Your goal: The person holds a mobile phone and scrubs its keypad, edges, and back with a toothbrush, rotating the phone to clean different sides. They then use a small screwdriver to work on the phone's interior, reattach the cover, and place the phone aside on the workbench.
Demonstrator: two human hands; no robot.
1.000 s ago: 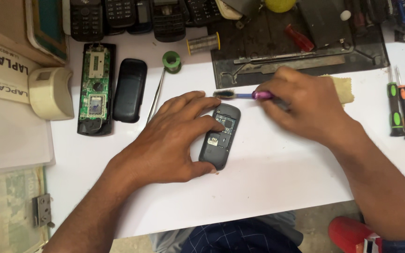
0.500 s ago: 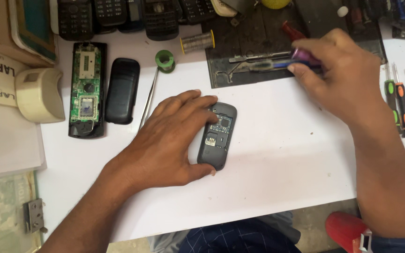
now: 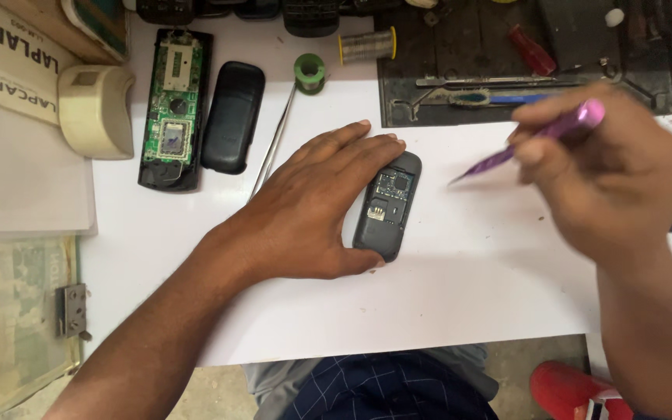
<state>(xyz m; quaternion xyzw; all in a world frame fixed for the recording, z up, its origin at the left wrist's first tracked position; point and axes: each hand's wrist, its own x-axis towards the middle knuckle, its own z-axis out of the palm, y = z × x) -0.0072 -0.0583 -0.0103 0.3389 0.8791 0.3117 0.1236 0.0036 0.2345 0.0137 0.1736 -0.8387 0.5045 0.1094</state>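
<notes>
a: how do the hands stand?

b: the left hand (image 3: 316,214) lies flat and spread over the left side of the small dark phone (image 3: 386,206), thumb along its near end, fingers reaching past its far end, pinning it to the white table (image 3: 445,288). the right hand (image 3: 612,175) is curled in a pinch round a purple-handled screwdriver (image 3: 538,140), held in the air to the right of the phone, tip pointing at it but apart from it.

a: and the phone itself?

b: back side up, cover off, with a bit of circuit board and a card slot showing. i'd judge the opening is begun and the inner work is still to do. the tool is blurred, so i can't tell what sort of tip it has.

a: around them?

b: further left, an opened phone with a bare green board (image 3: 169,105) beside a black back cover (image 3: 232,115), and metal tweezers (image 3: 274,144). beyond, a solder spool (image 3: 367,45) and a dark tray (image 3: 639,85) holding a toothbrush (image 3: 499,98).
</notes>
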